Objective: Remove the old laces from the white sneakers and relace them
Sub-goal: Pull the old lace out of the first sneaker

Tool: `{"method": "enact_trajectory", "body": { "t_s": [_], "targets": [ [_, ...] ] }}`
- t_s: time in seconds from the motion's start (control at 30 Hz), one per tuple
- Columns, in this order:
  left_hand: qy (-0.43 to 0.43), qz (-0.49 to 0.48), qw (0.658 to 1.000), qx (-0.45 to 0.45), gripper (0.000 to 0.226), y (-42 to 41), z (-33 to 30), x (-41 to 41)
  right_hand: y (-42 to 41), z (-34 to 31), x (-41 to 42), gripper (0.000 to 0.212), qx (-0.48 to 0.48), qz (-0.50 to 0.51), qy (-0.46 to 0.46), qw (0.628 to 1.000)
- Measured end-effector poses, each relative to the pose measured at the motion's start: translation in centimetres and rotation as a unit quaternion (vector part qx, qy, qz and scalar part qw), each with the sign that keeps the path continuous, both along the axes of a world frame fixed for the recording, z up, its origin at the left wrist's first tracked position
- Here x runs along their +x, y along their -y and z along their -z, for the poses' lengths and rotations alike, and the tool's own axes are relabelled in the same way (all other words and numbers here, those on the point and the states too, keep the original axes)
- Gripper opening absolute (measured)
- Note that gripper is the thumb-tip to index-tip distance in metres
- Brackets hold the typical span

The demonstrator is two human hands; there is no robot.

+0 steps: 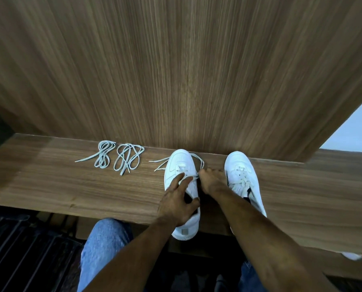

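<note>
Two loose bundles of pale laces are lying at the left on the wooden shelf [49,178], the first bundle [102,155] just beside the second bundle [127,157], both close to the wooden wall panel [175,70] rising behind them. Moving right, the left sneaker [181,165] is sitting with its toe against the panel and its heel hanging slightly over the shelf's front edge. Its lace [165,162] is trailing out to the left of the toe in two thin ends, and another loop of it is arching over the right side of the toe. The left hand [177,202] is resting on this sneaker, thumb curling round the opening and fingers lying straight along the tongue, with the index fingertip reaching up to the lace rows. Just to its right, the right hand [210,179] is pinching a strand of the lace at the sneaker's right edge, its fingers bunched together. Farther right, the right sneaker [242,175] is standing beside that hand, toe also toward the panel, its lacing still threaded and its rear part hidden by the right forearm. Below the shelf a knee in blue jeans [104,243] is showing at lower left, and a scrap of something white [352,256] is lying at the shelf's lower right edge.
</note>
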State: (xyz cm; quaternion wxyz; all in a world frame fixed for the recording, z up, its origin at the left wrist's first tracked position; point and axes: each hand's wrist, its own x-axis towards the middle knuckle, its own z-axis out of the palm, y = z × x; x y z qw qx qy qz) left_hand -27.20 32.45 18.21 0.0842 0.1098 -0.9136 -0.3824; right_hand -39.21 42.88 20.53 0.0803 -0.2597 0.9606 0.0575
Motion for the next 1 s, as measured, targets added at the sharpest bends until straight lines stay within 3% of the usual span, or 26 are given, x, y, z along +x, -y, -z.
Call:
{"method": "enact_trajectory", "body": {
  "t_s": [0.17, 0.27, 0.53, 0.63, 0.73, 0.8, 0.9, 1.0],
  "targets": [
    [0.002, -0.005, 1.0, -0.003, 0.071, -0.1, -0.1, 0.2, -2.2, -1.1, -0.9, 0.031, 0.082, -0.037, -0.013, 0.996],
    [-0.005, -0.01, 1.0, -0.002, 0.071, -0.2, -0.3, 0.2, -3.8, -3.6, -2.3, 0.029, 0.074, -0.029, -0.055, 0.995],
    [-0.017, -0.004, 1.0, 0.0, 0.065, -0.3, -0.5, 0.3, -6.7, -12.1, -3.8, 0.037, -0.012, 0.033, -0.171, 0.985],
    [-0.013, -0.01, 1.0, -0.003, 0.064, -0.3, -0.7, 0.3, -8.3, -14.6, -4.3, 0.038, -0.094, 0.118, -0.183, 0.971],
    [-0.013, -0.01, 1.0, 0.003, 0.063, -0.2, -0.6, 0.2, -10.2, -16.6, -4.8, 0.037, -0.218, 0.215, -0.189, 0.933],
    [-0.014, -0.005, 1.0, 0.006, 0.063, -0.2, -0.5, 0.1, -11.1, -16.7, -5.1, 0.036, -0.262, 0.259, -0.186, 0.911],
    [-0.006, -0.004, 1.0, 0.006, 0.063, -0.2, -0.5, 0.1, -11.5, -14.1, -4.3, 0.046, -0.177, 0.249, -0.125, 0.944],
    [-0.007, -0.002, 1.0, 0.003, 0.062, -0.2, -0.5, 0.1, -10.7, -9.5, -1.8, 0.062, -0.188, 0.15, -0.03, 0.97]
  ]
}}
